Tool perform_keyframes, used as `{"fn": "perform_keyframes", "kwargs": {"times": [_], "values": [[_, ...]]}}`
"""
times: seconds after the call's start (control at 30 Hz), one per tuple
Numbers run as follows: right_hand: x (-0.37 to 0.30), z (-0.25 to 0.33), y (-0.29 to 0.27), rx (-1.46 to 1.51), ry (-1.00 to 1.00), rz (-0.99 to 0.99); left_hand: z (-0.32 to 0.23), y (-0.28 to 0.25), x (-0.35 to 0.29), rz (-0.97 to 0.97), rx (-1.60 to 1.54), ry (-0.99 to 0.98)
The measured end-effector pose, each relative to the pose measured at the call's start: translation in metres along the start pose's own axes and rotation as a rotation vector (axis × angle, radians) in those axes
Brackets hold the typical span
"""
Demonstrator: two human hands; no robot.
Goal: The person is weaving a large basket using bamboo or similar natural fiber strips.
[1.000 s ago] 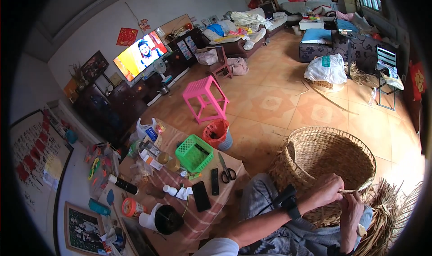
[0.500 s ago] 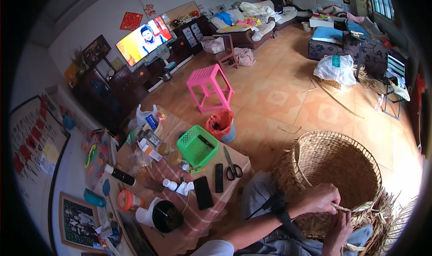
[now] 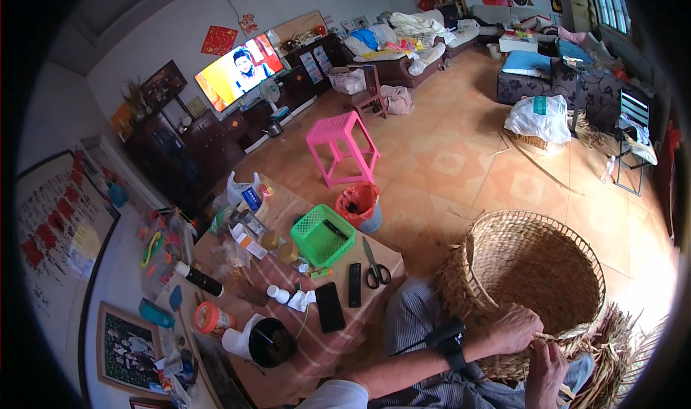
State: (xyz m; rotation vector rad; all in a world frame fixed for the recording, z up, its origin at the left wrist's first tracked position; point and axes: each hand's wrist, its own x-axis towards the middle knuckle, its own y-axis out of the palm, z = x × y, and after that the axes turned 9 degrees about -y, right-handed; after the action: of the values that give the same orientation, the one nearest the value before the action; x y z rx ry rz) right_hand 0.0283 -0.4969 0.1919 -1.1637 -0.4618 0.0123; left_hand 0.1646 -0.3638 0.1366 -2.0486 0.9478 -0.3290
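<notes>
A large round basket (image 3: 536, 265) woven from tan plant strands stands tilted at my lap, its open mouth facing up. At its near rim my left hand (image 3: 512, 330) is closed, with fingers pinched on a twisted straw strand (image 3: 540, 336). My right hand (image 3: 547, 366) is closed on the same strand, just below and to the right of the left one. A dark band (image 3: 452, 351) circles my left wrist. Loose dry straw (image 3: 612, 355) hangs in a bundle beside the basket on the right.
On the table (image 3: 392, 265) at the left lie scissors (image 3: 376, 269), a remote control (image 3: 355, 284), a black phone (image 3: 330, 308) and a green plastic basket (image 3: 324, 236). Beyond stand a lined bin (image 3: 363, 206) and a pink stool (image 3: 342, 146). A white bag (image 3: 540, 117) sits further right.
The whole view has shifted a little, so the table and stool sit further right in it. Both hands stay at the rim with the strand, the left one slightly lower.
</notes>
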Motion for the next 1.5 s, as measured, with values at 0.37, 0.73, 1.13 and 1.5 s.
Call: {"fn": "perform_keyframes", "kwargs": {"times": [0.37,0.73,1.13,1.5], "values": [[0.000,-0.019,0.053,0.035,-0.015,-0.237,0.051,-0.030,0.050,0.563,-0.483,0.180],[-0.015,0.002,0.014,-0.204,0.118,0.063,0.047,-0.025,0.066,0.652,-0.501,-0.142],[0.009,-0.003,0.017,-0.010,0.088,-0.013,0.041,-0.023,0.069,0.609,-0.542,-0.082],[0.044,0.009,-0.016,0.125,0.170,0.158,0.049,-0.033,0.057,0.558,-0.465,-0.050]]}}
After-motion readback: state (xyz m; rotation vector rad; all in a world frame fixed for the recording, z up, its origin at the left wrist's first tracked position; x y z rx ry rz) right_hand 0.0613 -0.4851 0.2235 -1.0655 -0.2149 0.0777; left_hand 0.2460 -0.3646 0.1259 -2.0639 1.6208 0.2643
